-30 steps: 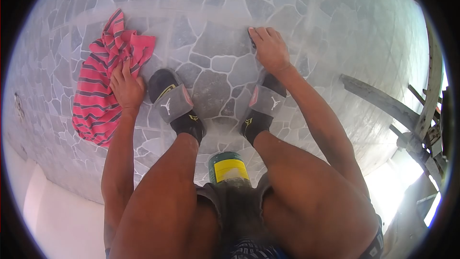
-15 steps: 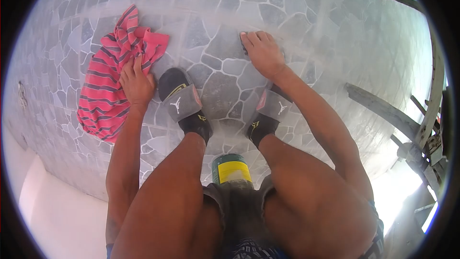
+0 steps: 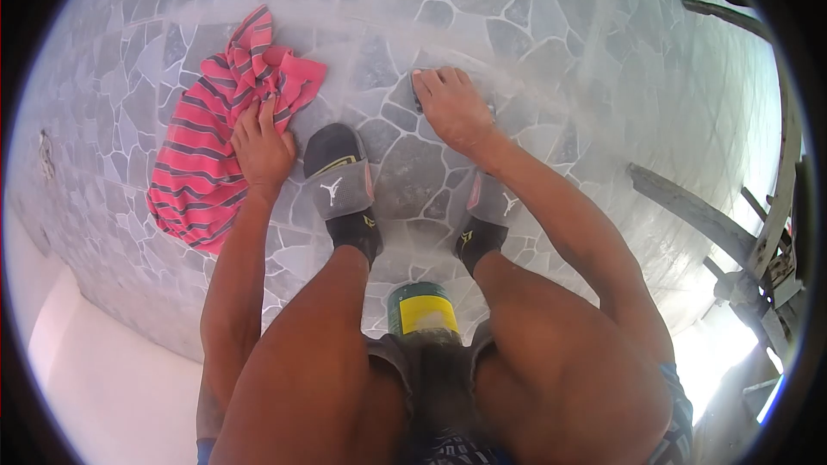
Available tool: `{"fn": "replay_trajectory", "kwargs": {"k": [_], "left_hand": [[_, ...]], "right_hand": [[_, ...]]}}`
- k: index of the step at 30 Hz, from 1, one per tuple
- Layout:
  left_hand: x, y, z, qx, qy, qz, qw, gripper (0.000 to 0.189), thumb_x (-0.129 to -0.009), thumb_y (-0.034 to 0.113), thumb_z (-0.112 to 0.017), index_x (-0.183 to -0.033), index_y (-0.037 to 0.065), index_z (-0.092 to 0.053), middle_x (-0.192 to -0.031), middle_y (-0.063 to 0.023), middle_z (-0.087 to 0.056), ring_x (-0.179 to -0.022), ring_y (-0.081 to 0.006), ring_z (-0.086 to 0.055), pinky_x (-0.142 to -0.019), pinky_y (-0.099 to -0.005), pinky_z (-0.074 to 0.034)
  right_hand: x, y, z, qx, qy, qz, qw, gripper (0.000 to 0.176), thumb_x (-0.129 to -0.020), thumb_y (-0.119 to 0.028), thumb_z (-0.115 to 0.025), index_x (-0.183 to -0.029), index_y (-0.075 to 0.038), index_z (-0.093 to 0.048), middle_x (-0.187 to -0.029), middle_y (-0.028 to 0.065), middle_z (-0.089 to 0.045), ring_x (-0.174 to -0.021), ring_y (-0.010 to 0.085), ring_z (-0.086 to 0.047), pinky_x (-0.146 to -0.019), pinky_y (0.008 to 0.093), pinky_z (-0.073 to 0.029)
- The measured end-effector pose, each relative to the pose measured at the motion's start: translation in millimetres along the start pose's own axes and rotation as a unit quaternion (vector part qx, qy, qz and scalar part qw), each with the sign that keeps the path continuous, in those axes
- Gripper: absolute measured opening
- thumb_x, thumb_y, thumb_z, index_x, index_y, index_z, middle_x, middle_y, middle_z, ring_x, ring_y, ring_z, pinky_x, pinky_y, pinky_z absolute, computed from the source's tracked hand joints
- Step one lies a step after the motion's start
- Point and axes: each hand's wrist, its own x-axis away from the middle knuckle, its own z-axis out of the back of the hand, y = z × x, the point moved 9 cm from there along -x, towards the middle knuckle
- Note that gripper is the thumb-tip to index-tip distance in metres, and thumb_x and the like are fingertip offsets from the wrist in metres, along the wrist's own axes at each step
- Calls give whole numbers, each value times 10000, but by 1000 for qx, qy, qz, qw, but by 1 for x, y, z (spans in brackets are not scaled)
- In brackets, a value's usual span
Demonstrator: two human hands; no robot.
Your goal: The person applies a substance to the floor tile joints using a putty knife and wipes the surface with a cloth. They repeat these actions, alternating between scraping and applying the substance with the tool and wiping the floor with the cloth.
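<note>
On the stone-patterned tile floor (image 3: 405, 164), my right hand (image 3: 452, 108) presses down with its fingers curled over a small dark pad (image 3: 417, 93). Only the pad's edges show past the fingers and palm; the rest is hidden. To the left lies a bunched pink cloth with dark stripes (image 3: 196, 168), which looks like a knit shirt. My left hand (image 3: 261, 142) rests on its right side, fingers stretched out and slightly apart over the folds.
My feet in grey slides (image 3: 338, 189) stand between the hands. A green can with a yellow label (image 3: 422, 310) is between my legs. Weathered wooden pieces (image 3: 689, 211) jut in from the right. A pale wall (image 3: 112, 362) borders the floor at lower left.
My right hand has slid left and slightly towards me over the tiles with the dark pad. The left hand stays on the striped cloth. The whole view has shifted slightly.
</note>
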Motion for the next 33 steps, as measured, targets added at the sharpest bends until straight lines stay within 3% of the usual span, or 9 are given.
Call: {"fn": "replay_trajectory", "kwargs": {"k": [4,9,12,17,23,26,28,30,33], "left_hand": [[2,-3,-1,0,2,1,1000,637,-747,163,-630,-1364,135,-474,-1338,-138,-495,-1232,-346,-468,-1012,-482,-365],[1,-3,1,12,14,2,1000,623,-746,176,-633,-1351,142,-489,-1337,-132,-498,-1225,-344,-472,-1010,-483,-368],[2,-6,-1,16,9,9,1000,624,-743,181,-634,-1349,145,-491,-1329,-133,-502,-1215,-343,-477,-1009,-480,-370],[-1,-9,1,23,9,16,1000,619,-749,182,-633,-1351,153,-492,-1331,-132,-498,-1224,-339,-467,-1012,-481,-366],[0,-7,-1,20,4,17,1000,623,-753,185,-631,-1358,158,-485,-1336,-130,-498,-1227,-334,-467,-1013,-478,-365],[5,-10,-6,29,2,22,999,627,-751,185,-632,-1361,160,-486,-1346,-128,-496,-1237,-335,-463,-1019,-478,-360],[3,-10,-6,30,-4,25,999,628,-750,184,-633,-1361,160,-488,-1354,-128,-494,-1243,-336,-459,-1023,-479,-356],[2,-9,-4,27,-15,25,999,632,-746,181,-633,-1361,160,-490,-1354,-128,-496,-1240,-337,-463,-1024,-480,-355],[0,-8,-3,26,-13,22,999,639,-742,186,-638,-1364,163,-490,-1358,-128,-495,-1238,-337,-464,-1028,-481,-353]], "right_hand": [[-29,9,-5,10,-49,-82,995,433,-796,-77,-592,-1220,5,-568,-996,86,-561,-920,244,-568,-834,364,-501],[-15,-23,-1,9,-6,27,1000,339,-815,-77,-583,-1145,3,-591,-1000,88,-578,-932,255,-577,-820,371,-504],[-51,-2,-11,3,-58,-70,996,386,-814,-82,-588,-1188,13,-583,-1010,99,-568,-933,256,-575,-841,372,-505],[-34,-30,-10,8,-47,27,999,327,-820,-76,-583,-1138,-3,-600,-1056,86,-581,-938,263,-587,-815,357,-521],[-81,64,7,-186,-123,-93,970,272,-864,-139,-583,-1098,-38,-680,-965,182,-677,-943,339,-656,-849,434,-500],[-72,134,15,-218,-317,-181,905,307,-844,-196,-632,-1058,19,-680,-944,217,-696,-879,360,-651,-812,420,-484],[-61,156,13,-262,-328,-236,877,296,-849,-198,-632,-1058,7,-679,-951,212,-697,-878,350,-652,-810,421,-482],[-62,131,4,-205,-246,-153,935,290,-849,-192,-642,-1081,-21,-684,-960,194,-703,-870,332,-653,-807,412,-486],[-60,137,4,-213,-232,-136,939,295,-856,-200,-636,-1098,-37,-679,-957,197,-698,-879,342,-645,-815,418,-484]]}}
